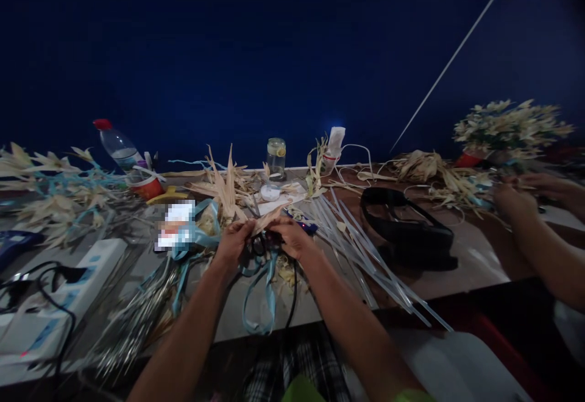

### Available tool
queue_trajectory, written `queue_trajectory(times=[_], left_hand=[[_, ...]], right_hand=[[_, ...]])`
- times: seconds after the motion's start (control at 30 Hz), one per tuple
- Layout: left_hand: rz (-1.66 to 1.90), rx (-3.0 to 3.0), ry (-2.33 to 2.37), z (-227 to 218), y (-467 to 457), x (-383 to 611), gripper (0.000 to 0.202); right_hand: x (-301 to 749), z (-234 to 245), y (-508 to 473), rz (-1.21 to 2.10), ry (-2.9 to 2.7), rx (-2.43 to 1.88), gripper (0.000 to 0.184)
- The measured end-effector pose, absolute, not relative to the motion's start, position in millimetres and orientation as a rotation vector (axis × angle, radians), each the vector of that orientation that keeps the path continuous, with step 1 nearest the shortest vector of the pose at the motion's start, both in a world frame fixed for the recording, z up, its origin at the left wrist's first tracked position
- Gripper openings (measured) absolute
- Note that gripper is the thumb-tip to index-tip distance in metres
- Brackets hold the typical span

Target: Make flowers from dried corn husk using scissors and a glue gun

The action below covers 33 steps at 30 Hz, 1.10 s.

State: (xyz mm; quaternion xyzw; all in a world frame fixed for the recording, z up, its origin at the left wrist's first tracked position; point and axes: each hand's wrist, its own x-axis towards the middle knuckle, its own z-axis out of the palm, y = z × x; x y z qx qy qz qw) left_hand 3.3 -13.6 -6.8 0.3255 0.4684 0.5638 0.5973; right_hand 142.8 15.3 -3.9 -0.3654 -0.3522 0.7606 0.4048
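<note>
Between my two hands stretches a strip of dried corn husk (pixel 269 219). My left hand (pixel 236 243) pinches its left side, and my right hand (pixel 291 237) pinches the right. Dark rounded shapes show just beneath the fingers; I cannot make out what they are. Light-blue ribbon (pixel 259 310) hangs in a loop below, near the table's front edge. A black cable (pixel 294 295) runs down beside my right wrist. More dried husks (pixel 223 186) stand behind my left hand. Husk scraps (pixel 287 273) lie under my right hand.
Clear plastic sticks (pixel 365 250) lie to the right, beside a black headband-like object (pixel 406 225). Thin wires (pixel 141 310), a phone (pixel 176 225) and a power strip (pixel 77 298) lie left. Behind stand a bottle (pixel 119 146) and a jar (pixel 276 158). A co-worker's hands (pixel 525 192) work at right.
</note>
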Motion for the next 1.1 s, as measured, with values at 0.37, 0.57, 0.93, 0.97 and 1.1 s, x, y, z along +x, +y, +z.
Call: queue_trajectory(times=[0.37, 0.57, 0.93, 0.97, 1.1], left_hand=[[1.387, 0.736, 1.100, -2.8, -14.7, 2.2, 0.035], [1.388, 0.670, 1.081, 2.9, -17.5, 4.6, 0.033], [1.396, 0.701, 1.005, 5.4, -19.7, 3.1, 0.030], [1.414, 0.691, 1.008, 4.8, -19.0, 2.8, 0.029], [1.455, 0.669, 1.037, 1.0, -15.6, 0.8, 0.029]], right_hand=[[141.1, 1.4, 14.0, 2.470, -0.625, -0.737, 0.037], [143.8, 3.4, 12.9, 2.480, -0.675, -0.747, 0.042], [146.9, -8.5, 9.4, 2.455, -0.802, -0.557, 0.018], [146.7, -9.4, 9.3, 2.439, -0.809, -0.563, 0.019], [148.6, -6.7, 8.8, 2.238, -0.932, -0.581, 0.028]])
